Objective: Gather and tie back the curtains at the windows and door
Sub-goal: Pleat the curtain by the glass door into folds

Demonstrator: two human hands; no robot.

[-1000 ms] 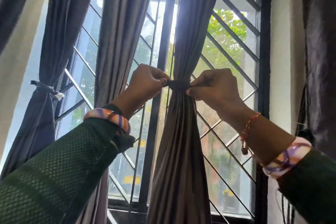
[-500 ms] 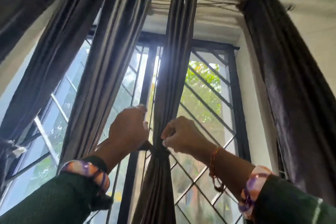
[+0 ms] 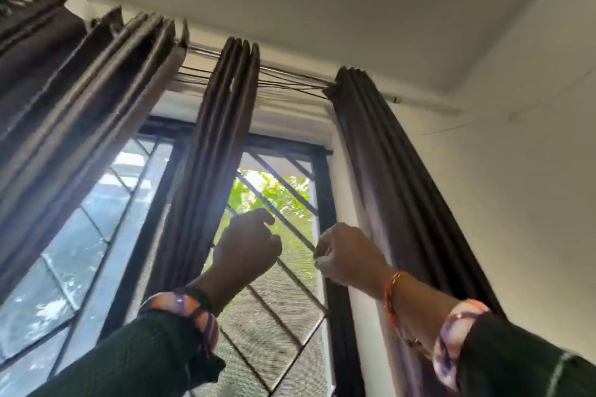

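Both hands raised before the black-barred window grille (image 3: 283, 271). Left hand (image 3: 246, 250) and right hand (image 3: 346, 256) – fingers curled, nothing visibly held. Dark brown pleated curtain (image 3: 209, 171) hangs just left – right-side panel (image 3: 396, 196) beside the right hand.

Middle curtain (image 3: 206, 190) lower part hidden behind left hand (image 3: 246, 251); frame motion-blurred.
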